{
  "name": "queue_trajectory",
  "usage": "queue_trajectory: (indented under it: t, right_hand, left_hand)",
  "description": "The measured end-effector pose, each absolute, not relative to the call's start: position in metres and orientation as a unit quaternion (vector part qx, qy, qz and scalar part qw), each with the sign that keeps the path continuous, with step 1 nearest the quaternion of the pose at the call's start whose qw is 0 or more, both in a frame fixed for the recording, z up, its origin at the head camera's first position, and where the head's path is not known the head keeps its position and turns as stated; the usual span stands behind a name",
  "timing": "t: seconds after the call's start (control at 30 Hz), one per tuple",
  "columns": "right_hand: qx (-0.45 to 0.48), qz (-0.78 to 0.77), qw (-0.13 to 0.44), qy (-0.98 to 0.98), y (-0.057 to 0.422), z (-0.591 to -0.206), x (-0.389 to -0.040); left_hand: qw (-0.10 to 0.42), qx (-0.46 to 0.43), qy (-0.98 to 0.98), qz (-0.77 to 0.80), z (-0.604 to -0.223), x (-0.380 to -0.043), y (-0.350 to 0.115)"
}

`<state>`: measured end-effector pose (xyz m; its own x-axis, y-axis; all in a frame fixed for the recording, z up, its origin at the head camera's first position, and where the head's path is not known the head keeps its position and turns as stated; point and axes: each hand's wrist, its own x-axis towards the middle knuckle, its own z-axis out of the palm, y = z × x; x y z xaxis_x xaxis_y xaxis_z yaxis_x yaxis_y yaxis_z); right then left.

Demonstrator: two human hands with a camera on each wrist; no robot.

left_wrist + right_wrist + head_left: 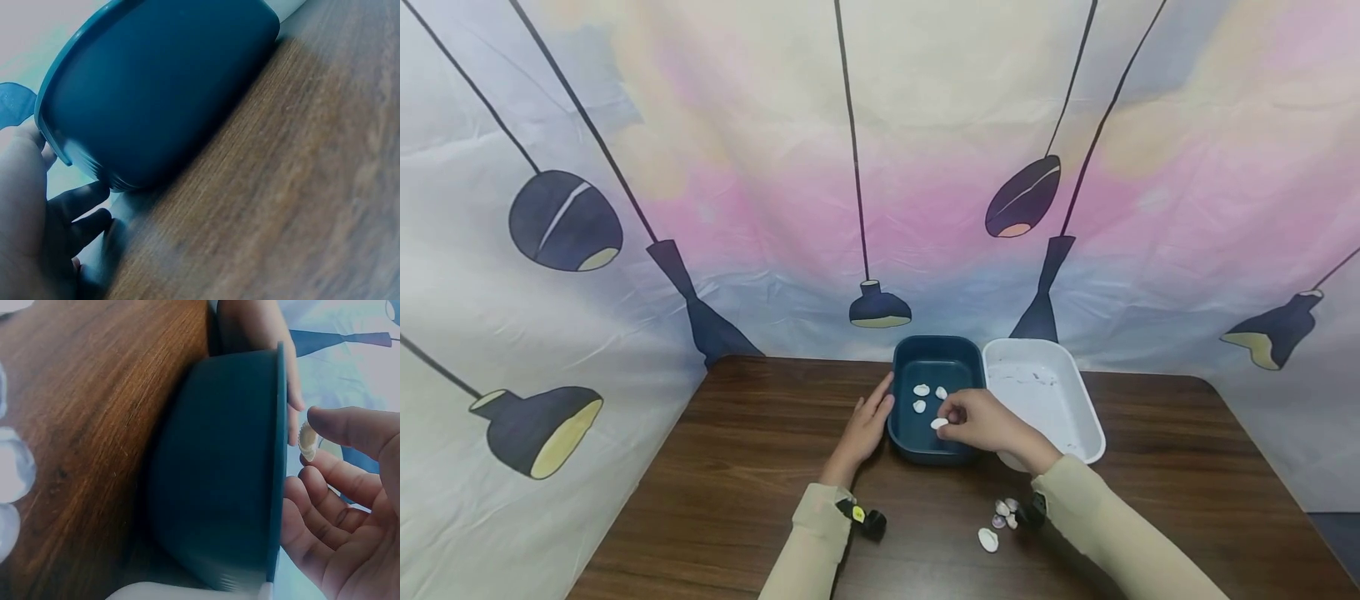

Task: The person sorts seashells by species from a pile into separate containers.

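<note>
In the head view a dark teal tray (936, 342) stands at the far edge of the table with several white seashells (921, 390) lying in it. My right hand (981, 421) is over its right side, pinching a white seashell (307, 441) between thumb and forefinger; the right wrist view shows the shell's ridged edge above the tray rim. With its fingers extended, my left hand (863, 425) touches the tray's left wall. In the left wrist view, the fingertips (94, 194) are at a corner of the tray.
A white tray (1093, 417) stands directly right of the teal one. Near the front, by my right cuff, lies a small group of seashells (1006, 510), with a larger white shell (988, 540) beside it. Behind the wooden table (737, 467) hangs a cloth printed with lamps.
</note>
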<state>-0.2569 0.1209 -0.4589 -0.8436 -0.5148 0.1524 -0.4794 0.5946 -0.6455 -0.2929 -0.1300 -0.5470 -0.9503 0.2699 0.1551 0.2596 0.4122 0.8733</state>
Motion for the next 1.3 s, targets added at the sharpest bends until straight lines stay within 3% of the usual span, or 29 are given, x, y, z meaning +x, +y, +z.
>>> queue_trajectory:
  t: [0.93, 1.3]
  right_hand:
    - [-0.210, -0.302, 0.007, 0.930, 0.106, -0.483, -0.292]
    - [-0.186, -0.257, 0.035, 0.948, 0.094, -0.491, -0.310]
  left_hand:
    - [0.009, 0.157, 0.839, 0.521, -0.548, -0.292, -0.130]
    - [0.005, 0.156, 0.838, 0.524, -0.548, -0.293, -0.130]
